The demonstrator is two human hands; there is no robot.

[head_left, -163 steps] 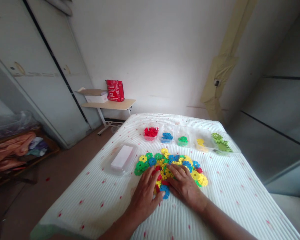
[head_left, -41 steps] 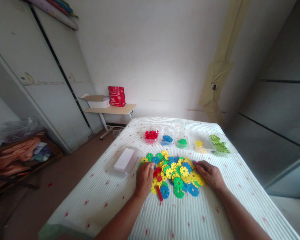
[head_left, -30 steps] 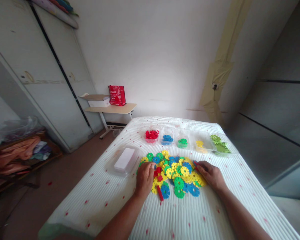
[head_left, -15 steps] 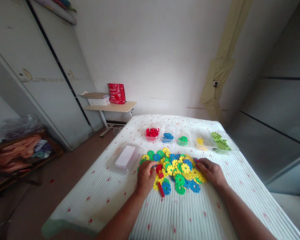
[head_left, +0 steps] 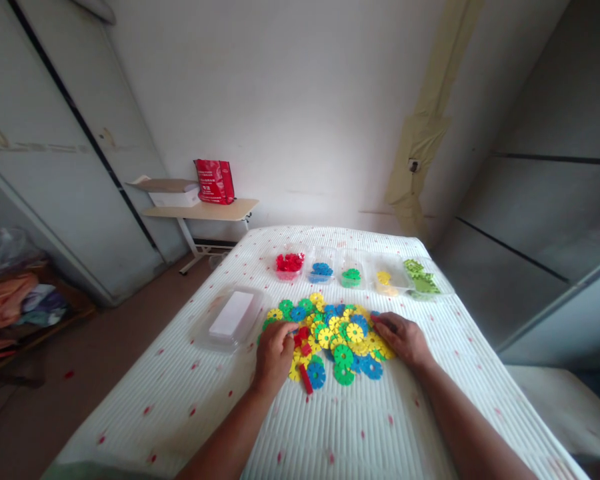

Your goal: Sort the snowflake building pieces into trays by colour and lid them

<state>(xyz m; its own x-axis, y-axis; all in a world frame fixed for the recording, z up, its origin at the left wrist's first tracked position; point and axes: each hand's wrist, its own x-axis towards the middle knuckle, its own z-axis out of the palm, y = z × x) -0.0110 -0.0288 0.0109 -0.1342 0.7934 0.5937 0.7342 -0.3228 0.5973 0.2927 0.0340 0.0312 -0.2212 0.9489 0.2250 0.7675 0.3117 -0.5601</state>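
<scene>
A heap of slotted plastic discs [head_left: 355, 332] in yellow, green and blue lies on the cover between my two hands. At the heap's left edge is my left hand [head_left: 274, 352], thumb and fingers drawn together beside several red blocks [head_left: 305, 349]; anything pinched there is too small to make out. My right hand [head_left: 405, 339] rests at the right edge, its fingertips closed on a small red piece [head_left: 377, 319]. Nearer to me, a long red block [head_left: 306, 379] leans against a blue disc [head_left: 316, 375].
Behind the heap stand clear tubs of red pieces [head_left: 289, 264], blue discs [head_left: 322, 271], green discs [head_left: 351, 276], yellow discs [head_left: 383, 277] and light-green pieces [head_left: 423, 279]. Left of it, a clear container [head_left: 205, 333] bears a white slab [head_left: 230, 313]. A side table [head_left: 230, 210] stands beyond.
The whole view has shifted, so the table and both hands appear farther left. Both hands keep about the same places at the heap's edges.
</scene>
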